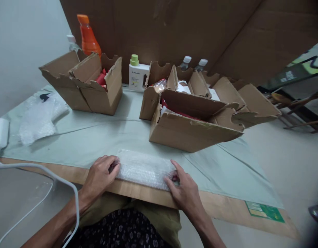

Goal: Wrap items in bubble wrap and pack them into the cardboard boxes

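Observation:
A long bundle wrapped in clear bubble wrap (145, 168) lies across the near edge of the table, on a pale green cloth (97, 137). My left hand (101, 174) grips its left end with curled fingers, and something dark shows under them. My right hand (183, 186) holds the right end, where a bit of red shows at the fingertips. Both hands are closed on the bundle.
Open cardboard boxes stand behind: one at the left (93, 84) with red items, a large one (190, 124) right of centre, more behind it. An orange bottle (88, 36), a white bottle with green cap (137, 74), loose bubble wrap (39, 117) and a white cable (32, 168) lie around.

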A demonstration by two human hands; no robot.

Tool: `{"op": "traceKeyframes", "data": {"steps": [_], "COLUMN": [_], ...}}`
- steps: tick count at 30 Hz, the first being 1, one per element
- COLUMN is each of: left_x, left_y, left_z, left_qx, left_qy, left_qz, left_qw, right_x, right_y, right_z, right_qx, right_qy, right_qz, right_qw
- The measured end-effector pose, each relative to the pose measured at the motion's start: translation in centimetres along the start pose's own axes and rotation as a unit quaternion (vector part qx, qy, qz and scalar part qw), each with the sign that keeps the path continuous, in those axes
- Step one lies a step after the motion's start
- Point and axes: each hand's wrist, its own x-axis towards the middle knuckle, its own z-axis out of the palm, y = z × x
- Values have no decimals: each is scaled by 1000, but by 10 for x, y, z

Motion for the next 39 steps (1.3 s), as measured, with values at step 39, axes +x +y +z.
{"op": "traceKeyframes", "data": {"steps": [39], "left_x": [77], "left_y": [0], "left_z": [-2], "left_qx": [28], "left_qy": [46], "left_qz": [84], "left_qw": [995], "right_x": [8], "right_y": [-53], "right_z": [25], "right_qx": [232], "right_qy": [-107], "right_qz": [-13], "right_qw": [967]}}
